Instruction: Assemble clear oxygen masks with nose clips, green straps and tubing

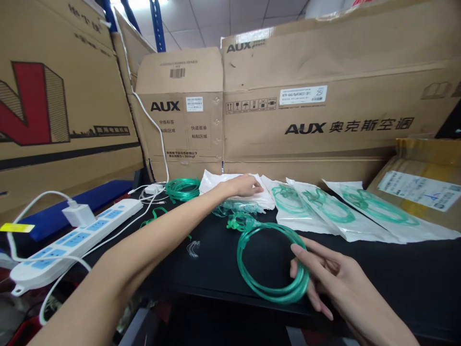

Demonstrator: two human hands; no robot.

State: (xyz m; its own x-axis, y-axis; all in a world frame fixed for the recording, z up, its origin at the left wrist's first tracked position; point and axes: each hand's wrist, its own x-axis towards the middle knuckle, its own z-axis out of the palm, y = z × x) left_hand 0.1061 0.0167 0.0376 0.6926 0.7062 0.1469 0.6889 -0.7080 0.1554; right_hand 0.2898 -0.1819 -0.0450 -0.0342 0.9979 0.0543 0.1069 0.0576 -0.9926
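The right hand (333,274) is half closed at the near right edge of the black table (212,274), thumb and fingers pinching the right side of a coil of green tubing (283,294). That coil is held up at the near edge, and a bright green connector (236,223) shows just beyond its far left side. The left arm crosses to the far side, where the left hand (247,185), fingers loosely bent, is over a pile of white packaging (212,181); whether it grips any of it, I cannot tell. Translucent greenish plastic pieces (237,207) lie just in front of the pile. To its right, three pouches (329,214) with green tubing inside lie in a row. To its left sit a second green coil (182,191) and, farther left and nearer, a white power strip (54,257). Small clear curved pieces (193,249) lie between the left arm and the held coil.
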